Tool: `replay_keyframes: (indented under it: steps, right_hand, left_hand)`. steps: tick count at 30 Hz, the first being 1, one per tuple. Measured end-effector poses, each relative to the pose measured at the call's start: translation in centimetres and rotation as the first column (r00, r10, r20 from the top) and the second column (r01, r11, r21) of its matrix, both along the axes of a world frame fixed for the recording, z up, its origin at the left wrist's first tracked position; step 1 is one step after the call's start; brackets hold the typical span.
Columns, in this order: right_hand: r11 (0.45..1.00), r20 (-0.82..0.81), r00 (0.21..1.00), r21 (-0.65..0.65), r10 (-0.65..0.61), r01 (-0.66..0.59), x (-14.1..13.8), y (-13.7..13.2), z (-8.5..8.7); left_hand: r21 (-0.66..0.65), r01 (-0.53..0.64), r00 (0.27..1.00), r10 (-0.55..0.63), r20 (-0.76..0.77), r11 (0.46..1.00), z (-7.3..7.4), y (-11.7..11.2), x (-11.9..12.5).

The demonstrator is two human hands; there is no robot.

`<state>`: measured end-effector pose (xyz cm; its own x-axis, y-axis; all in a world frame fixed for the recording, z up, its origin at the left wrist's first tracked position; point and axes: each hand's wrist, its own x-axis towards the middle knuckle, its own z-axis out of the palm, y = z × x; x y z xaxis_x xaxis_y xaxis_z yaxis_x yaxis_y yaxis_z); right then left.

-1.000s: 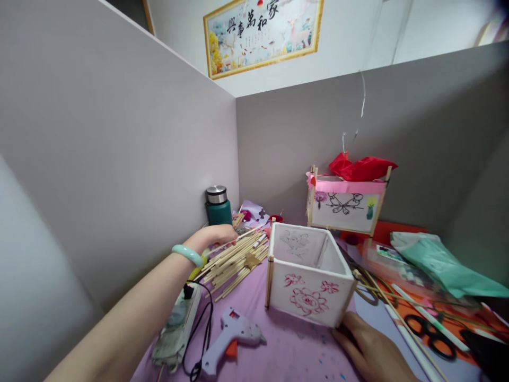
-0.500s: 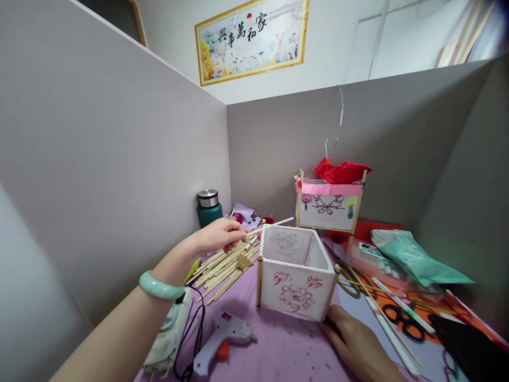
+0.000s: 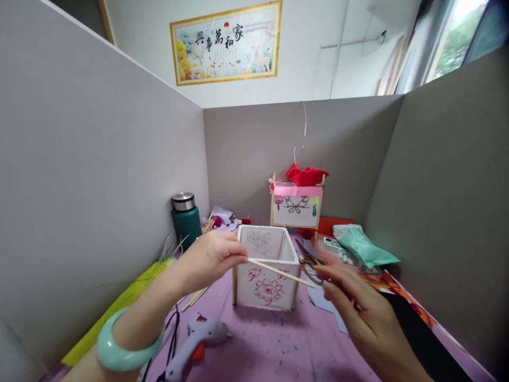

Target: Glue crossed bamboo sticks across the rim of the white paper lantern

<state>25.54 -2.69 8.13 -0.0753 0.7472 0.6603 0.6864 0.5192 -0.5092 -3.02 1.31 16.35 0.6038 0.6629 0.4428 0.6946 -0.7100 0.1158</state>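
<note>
My left hand (image 3: 217,257), a pale green bangle at its wrist, pinches one end of a thin wooden stick (image 3: 278,271). The stick slants down to the right across the front of a white open-topped box (image 3: 265,297) with red flower drawings and wooden corner posts. My right hand (image 3: 358,307) is held to the right of the box, thumb and forefinger apart, close to the stick's free end. Behind its fingertips lie bronze-coloured scissors (image 3: 308,260), their handles partly covered; whether the fingers touch them is unclear.
A grey glue gun (image 3: 202,337) lies in front, its cord to the left. A teal flask (image 3: 186,220) and yellow mesh (image 3: 119,302) are at left. Behind the box stands a decorated lantern (image 3: 296,209) with red cloth; a mint packet (image 3: 363,245) is at right. Grey partitions (image 3: 99,159) enclose the table.
My left hand has brought the stick from above the box's back left corner to its front, now tilted downward. My right hand has lifted from the box's lower right corner. The view has shifted right.
</note>
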Motion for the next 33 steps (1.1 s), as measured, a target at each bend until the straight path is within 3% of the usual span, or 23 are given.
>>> replay_keyframes:
  steps: [2,5,9,13,18,20,21,23,25,29,33]
  right_hand:
    - [0.993,0.121,0.989,0.069,0.085,-0.093,-0.7,-1.4,1.1]
    - [0.98,0.25,0.957,0.099,0.146,-0.175,-1.2,-2.2,1.4]
    - [0.973,0.31,0.922,-0.073,0.231,-0.219,-1.1,-1.9,0.9]
    - [0.916,0.233,0.925,-0.342,0.3,-0.211,-1.7,-1.2,1.2]
    - [0.901,0.106,0.954,-0.37,0.282,-0.225,-2.4,0.2,2.6]
    - [0.914,0.109,0.961,-0.353,0.253,-0.2,-2.1,1.0,3.3]
    - [0.922,0.119,0.965,-0.342,0.235,-0.182,-1.8,1.5,3.7]
    - [0.94,0.166,0.968,-0.316,0.191,-0.131,-1.3,2.6,4.5]
    - [0.957,0.228,0.965,-0.283,0.133,-0.066,-1.0,3.7,5.2]
    - [0.966,0.341,0.936,-0.257,0.091,0.0,-1.4,6.0,6.1]
    - [0.963,0.424,0.9,-0.269,0.098,0.022,-2.6,7.8,6.5]
  left_hand:
    - [0.002,0.081,0.997,-0.081,-0.01,0.997,-0.1,0.1,0.9]
    - [0.002,0.151,0.988,-0.151,-0.029,0.988,-0.6,0.5,1.8]
    - [0.04,0.207,0.978,-0.205,-0.045,0.978,-1.3,1.2,2.4]
    - [0.075,0.263,0.964,-0.258,-0.067,0.962,-1.5,1.7,3.3]
    - [0.108,0.284,0.95,-0.295,0.104,0.953,-0.9,2.1,3.2]
    - [0.13,0.195,0.928,-0.226,0.296,0.972,-0.5,2.8,2.3]
    - [0.103,0.099,0.904,-0.133,0.407,0.99,-0.4,3.3,1.7]
    - [-0.045,-0.122,0.816,0.126,0.564,0.991,-0.4,4.8,0.5]
    - [-0.229,-0.251,0.747,0.338,0.573,0.941,-0.9,6.6,-0.5]
    - [-0.389,-0.238,0.745,0.424,0.515,0.89,-2.9,10.6,-0.9]
    - [-0.469,-0.241,0.712,0.483,0.509,0.85,-4.7,13.7,-0.5]
